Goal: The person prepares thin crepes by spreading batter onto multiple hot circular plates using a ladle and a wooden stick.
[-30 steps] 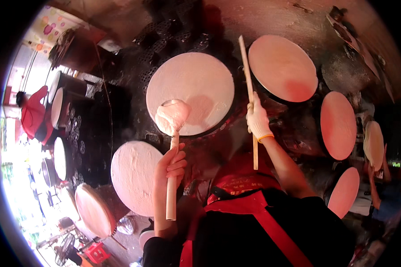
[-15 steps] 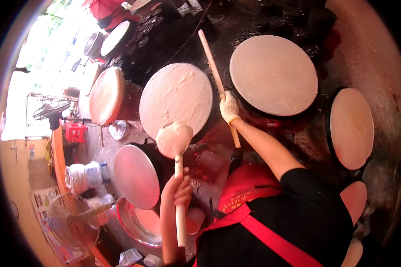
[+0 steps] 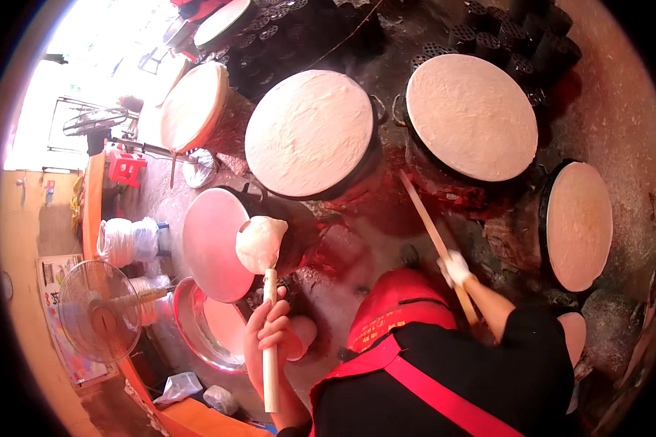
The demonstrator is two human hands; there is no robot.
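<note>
in left hand (image 3: 268, 331), batter stick (image 3: 270, 342) upright

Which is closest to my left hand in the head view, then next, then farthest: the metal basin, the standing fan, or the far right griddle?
From the left hand:
1. Metal basin, just left of it.
2. Standing fan, farther left.
3. Far right griddle, across on the right.

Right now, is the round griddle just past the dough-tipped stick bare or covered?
Bare: the griddle shows a smooth pinkish face, while neighbouring griddles carry pale sheets.

Single head-worn fisheye, steeply downward, close.
</note>
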